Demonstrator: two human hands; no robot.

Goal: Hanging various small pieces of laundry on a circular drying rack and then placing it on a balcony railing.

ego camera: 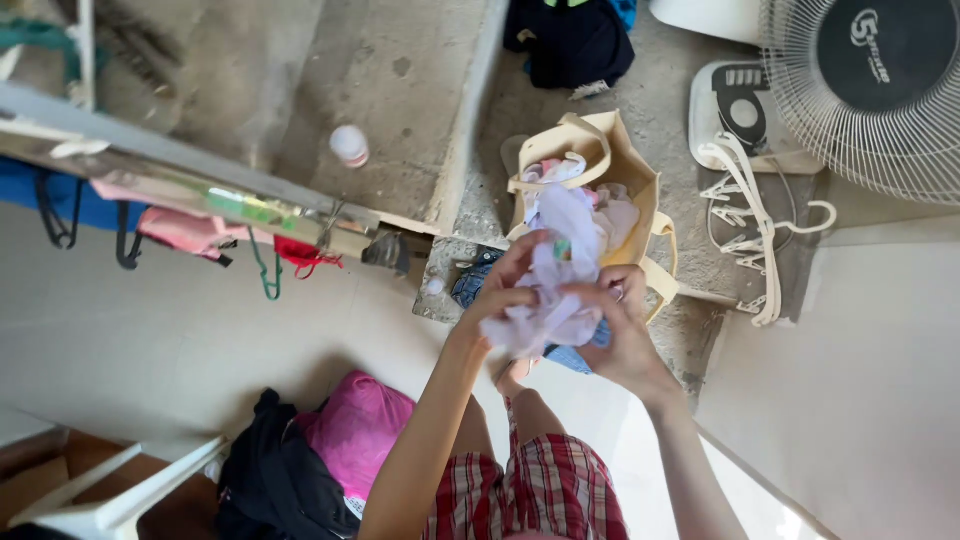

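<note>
Red plaid shorts (pixel 545 490), nearest. Above them, pale lilac garment (pixel 553 285), bunched, held over the cream tote bag (pixel 625 170): left hand (pixel 500 295) and right hand (pixel 625 325), fingers closed on cloth. Best shaken flat by separated grips.

Pale lilac cloth (pixel 555 285), cream bag (pixel 630 165), red plaid shorts (pixel 545 490).

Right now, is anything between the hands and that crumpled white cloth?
No. The left hand and right hand both grip the crumpled white cloth directly, above the cream fabric tote bag. Nothing visible lies between them.
</note>
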